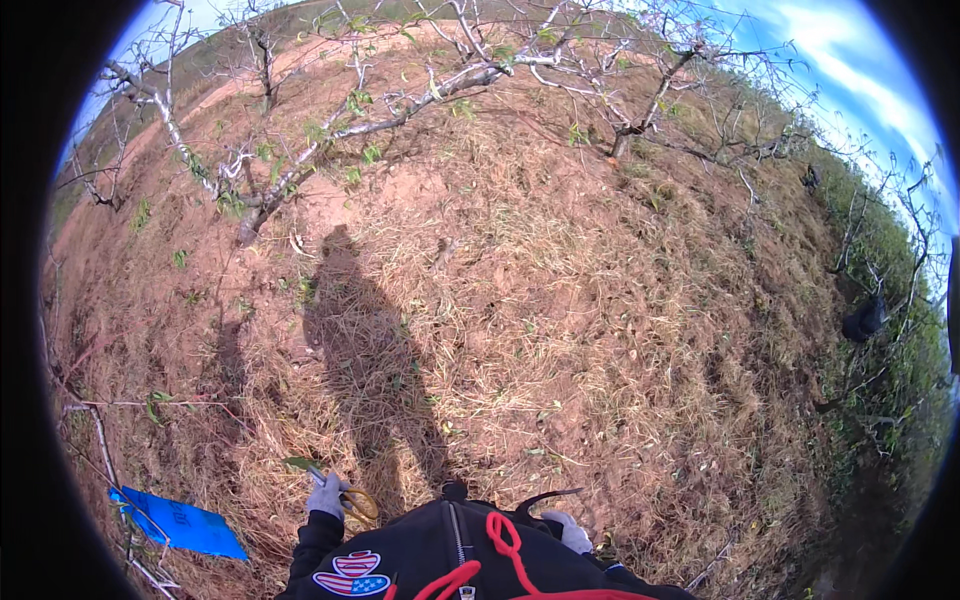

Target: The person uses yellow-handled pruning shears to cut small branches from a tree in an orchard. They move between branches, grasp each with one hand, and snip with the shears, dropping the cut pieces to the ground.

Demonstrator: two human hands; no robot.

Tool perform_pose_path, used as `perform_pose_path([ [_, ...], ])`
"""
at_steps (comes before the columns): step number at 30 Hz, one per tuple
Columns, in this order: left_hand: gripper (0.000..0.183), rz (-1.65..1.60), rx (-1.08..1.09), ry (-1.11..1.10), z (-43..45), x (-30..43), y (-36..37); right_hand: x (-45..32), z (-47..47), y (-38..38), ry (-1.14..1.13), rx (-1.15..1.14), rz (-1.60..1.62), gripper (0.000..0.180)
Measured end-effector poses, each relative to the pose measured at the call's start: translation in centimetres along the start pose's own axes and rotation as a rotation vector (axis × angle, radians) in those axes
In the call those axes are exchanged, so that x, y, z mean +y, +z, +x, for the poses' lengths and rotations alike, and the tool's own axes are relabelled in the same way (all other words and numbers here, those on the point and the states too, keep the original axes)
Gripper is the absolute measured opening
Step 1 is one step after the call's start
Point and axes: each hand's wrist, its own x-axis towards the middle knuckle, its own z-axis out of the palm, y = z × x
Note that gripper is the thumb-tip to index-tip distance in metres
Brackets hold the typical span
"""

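Note:
Low before the jacket, my left hand [328, 496] in a pale glove is closed on scissors [361, 505] with yellow loop handles. A green leaf [301, 463] shows at the far side of that hand, touching or beside the metal part. My right hand [568, 531], also in a pale glove, is near the right side of the black jacket, partly hidden by it. Next to it a dark, thin curved thing [551, 494] sticks out; whether the hand holds it is unclear.
A blue sheet or bag [184, 523] with writing lies low left behind thin branches [103, 442]. Nearly bare trees [255, 214] stand ahead on sloping ground with dry grass [525, 300]. A dark object [864, 319] is among greenery at right.

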Motion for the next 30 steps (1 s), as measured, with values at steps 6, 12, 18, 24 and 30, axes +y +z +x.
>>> perform_pose_path([
  [6, 0.043, -0.021, -0.008, 0.056, -0.7, 3.8, 4.5, 1.0, 4.5, -4.1, 0.354, -0.289, -0.413, 0.048],
  [12, 0.040, -0.027, -0.049, 0.080, -1.1, 6.9, 7.3, 6.0, 6.7, -4.4, 0.152, -0.253, -0.180, 0.037],
  [18, 0.036, -0.067, -0.012, 0.039, -2.7, 9.3, 9.4, 4.6, 7.4, -5.3, 0.192, -0.175, 0.226, 0.050],
  [24, 0.036, -0.118, 0.021, 0.068, -2.3, 10.7, 9.5, 2.0, 4.1, -8.6, -0.153, 0.090, -0.001, 0.039],
  [30, 0.034, -0.045, -0.013, 0.164, -1.9, 13.8, 11.0, 1.7, 5.4, -18.9, 0.204, -0.463, -0.375, 0.030],
])
